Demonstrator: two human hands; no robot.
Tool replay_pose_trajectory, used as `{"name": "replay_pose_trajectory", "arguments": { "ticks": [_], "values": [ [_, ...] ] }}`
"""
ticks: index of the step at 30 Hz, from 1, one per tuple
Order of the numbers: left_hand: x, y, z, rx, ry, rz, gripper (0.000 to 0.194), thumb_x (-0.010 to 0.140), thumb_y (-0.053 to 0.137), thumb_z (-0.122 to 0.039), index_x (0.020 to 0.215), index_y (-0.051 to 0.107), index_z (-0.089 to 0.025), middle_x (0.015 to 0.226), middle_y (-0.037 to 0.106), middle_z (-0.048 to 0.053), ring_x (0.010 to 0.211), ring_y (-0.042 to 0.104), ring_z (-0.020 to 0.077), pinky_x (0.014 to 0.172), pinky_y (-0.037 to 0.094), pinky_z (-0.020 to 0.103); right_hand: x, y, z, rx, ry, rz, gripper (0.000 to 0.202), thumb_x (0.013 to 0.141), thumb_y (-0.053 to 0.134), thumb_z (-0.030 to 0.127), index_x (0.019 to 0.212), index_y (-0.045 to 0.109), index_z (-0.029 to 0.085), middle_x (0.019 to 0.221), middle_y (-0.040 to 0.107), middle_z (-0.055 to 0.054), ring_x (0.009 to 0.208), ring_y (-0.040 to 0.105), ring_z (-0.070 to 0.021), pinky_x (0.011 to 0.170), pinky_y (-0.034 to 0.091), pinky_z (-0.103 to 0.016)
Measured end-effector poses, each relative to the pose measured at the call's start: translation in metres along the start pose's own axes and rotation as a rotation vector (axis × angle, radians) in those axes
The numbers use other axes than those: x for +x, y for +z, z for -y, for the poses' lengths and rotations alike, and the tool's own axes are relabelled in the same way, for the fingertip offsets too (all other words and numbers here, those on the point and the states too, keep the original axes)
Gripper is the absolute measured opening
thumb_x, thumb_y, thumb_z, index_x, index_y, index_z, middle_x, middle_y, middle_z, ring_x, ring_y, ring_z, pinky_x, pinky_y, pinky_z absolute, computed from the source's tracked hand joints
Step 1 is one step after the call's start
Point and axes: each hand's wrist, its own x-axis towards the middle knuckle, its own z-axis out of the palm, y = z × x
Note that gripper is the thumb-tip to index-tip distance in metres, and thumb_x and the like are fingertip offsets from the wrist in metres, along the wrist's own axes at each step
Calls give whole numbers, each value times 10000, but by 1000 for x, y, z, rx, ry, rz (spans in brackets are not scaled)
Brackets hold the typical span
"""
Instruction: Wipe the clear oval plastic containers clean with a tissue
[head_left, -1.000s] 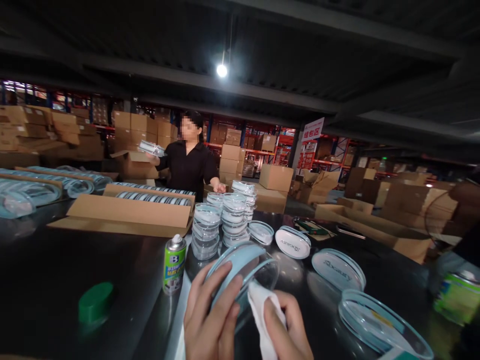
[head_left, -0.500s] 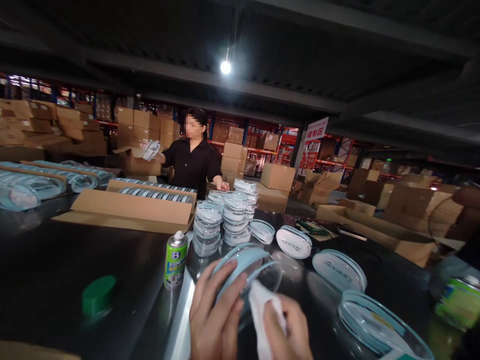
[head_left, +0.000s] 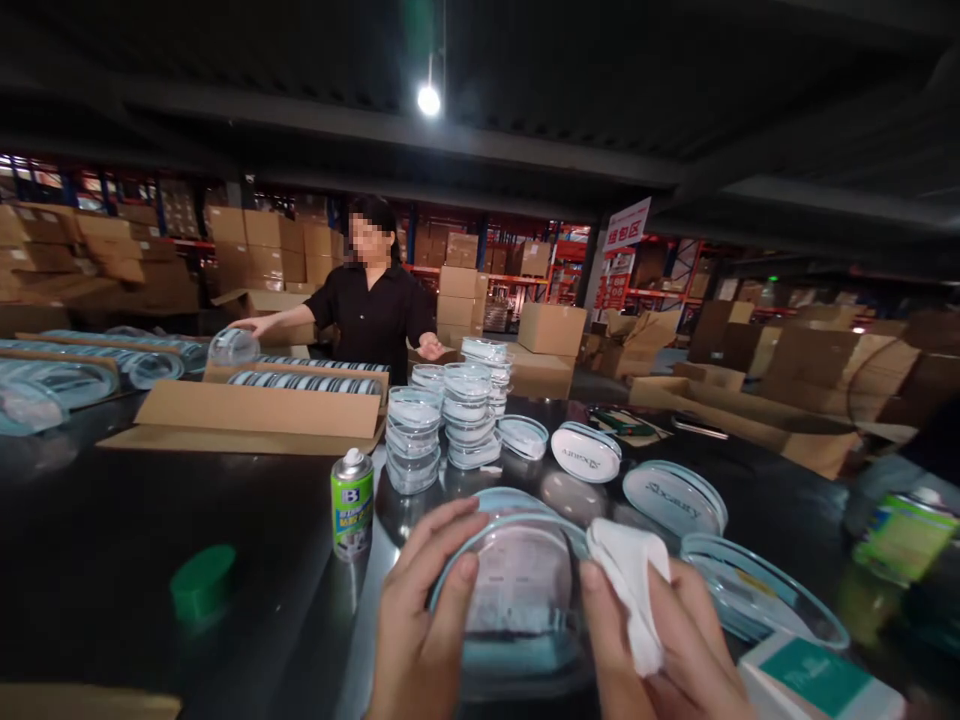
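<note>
A clear oval case with a pale blue rim point(head_left: 517, 590) is held up between my hands near the bottom middle. My left hand point(head_left: 427, 610) grips its left edge, thumb in front and fingers behind. On the right edge rests the thumb of my right hand point(head_left: 660, 640), which also pinches a folded white cloth point(head_left: 634, 585). Beyond the case stand stacks of similar clear cases point(head_left: 414, 440). More oval cases with printed lettering point(head_left: 673, 498) lie to the right. A green spray can point(head_left: 352, 505) stands upright on the left.
A green cap point(head_left: 202, 582) lies on the dark table point(head_left: 270, 510). An open carton point(head_left: 259, 412) holds rows of cases. Across the table, a person in black point(head_left: 371, 310) touches a case. A white-and-teal box point(head_left: 817, 680) and another can point(head_left: 906, 535) are at right.
The case now faces me upright, and my right hand has moved right with the cloth to its edge. Across the table, the person's hand has lowered to the carton. The view has shifted slightly.
</note>
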Motion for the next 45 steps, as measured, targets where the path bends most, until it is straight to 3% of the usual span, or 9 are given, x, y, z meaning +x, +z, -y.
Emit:
{"name": "replay_pose_trajectory", "arguments": {
  "ticks": [4, 14, 17, 26, 29, 35, 37, 40, 45],
  "values": [
    [-9, 9, -7, 50, 182, -104, 314, 917, 516, -141, 1163, 674, -255, 1260, 628, 64, 1181, 569, 217, 1014, 449, 335, 2, 3, -4, -13, 118, 19, 173, 794, 713, 305, 912, 625, 215, 921, 566, -22, 750, 586, -137, 639, 480, -186],
    [-9, 10, -3, 160, 521, -74, 374, 868, 518, -49, 1186, 657, -189, 1232, 618, 102, 1204, 522, 298, 980, 452, 428, 19, -6, -2, 98, 571, 226, 374, 680, 734, 471, 965, 676, 235, 904, 635, -18, 755, 618, -165, 643, 504, -209],
    [-9, 11, -2, 145, 524, -59, 372, 872, 511, -51, 1191, 649, -183, 1234, 612, 106, 1207, 517, 299, 982, 454, 433, 22, -10, -7, 168, 586, 286, 392, 677, 744, 455, 981, 679, 216, 918, 658, -44, 771, 653, -186, 647, 534, -210],
    [-11, 7, 3, 150, 488, -29, 416, 866, 538, -63, 1234, 633, -231, 1255, 618, 70, 1251, 500, 248, 1046, 416, 354, 23, -10, -13, 80, 440, 224, 344, 699, 723, 445, 952, 679, 216, 902, 646, -33, 737, 648, -164, 599, 524, -187],
    [-6, -2, 3, 123, 358, -21, 427, 869, 549, -79, 1241, 631, -270, 1289, 616, 41, 1236, 532, 207, 1045, 424, 297, 26, -17, -30, -29, 401, 79, 388, 687, 724, 486, 940, 688, 193, 861, 643, -37, 697, 627, -165, 587, 518, -213],
    [19, -13, 16, -233, -258, -63, 255, 888, 593, -388, 1063, 741, -277, 1183, 710, 37, 1154, 615, 232, 1022, 451, 313, 30, -27, -36, 33, 482, -157, 477, 686, 745, 504, 1028, 711, 172, 984, 722, -91, 888, 683, -236, 750, 558, -275],
    [28, -14, 25, -402, -410, -69, 334, 827, 653, -466, 1052, 750, -240, 1159, 724, 69, 1108, 642, 260, 980, 484, 327, 31, -28, -32, 42, 428, -120, 419, 700, 747, 467, 1011, 725, 188, 958, 740, -77, 842, 703, -217, 736, 567, -242],
    [38, -16, 36, -600, -527, -97, 416, 721, 750, -497, 1018, 759, -206, 1112, 742, 94, 1037, 680, 276, 864, 542, 305, 32, -27, -29, 34, 209, 84, 201, 767, 707, 359, 918, 742, 231, 882, 753, -20, 754, 714, -166, 709, 555, -162],
    [45, -24, 38, -635, -493, -132, 429, 674, 783, -496, 968, 771, -184, 1082, 750, 115, 1077, 663, 308, 933, 518, 355, 29, -27, -29, -30, -145, 242, 234, 809, 678, 219, 1042, 672, 241, 911, 752, 25, 797, 720, -142, 775, 544, -139]
  ]
}}
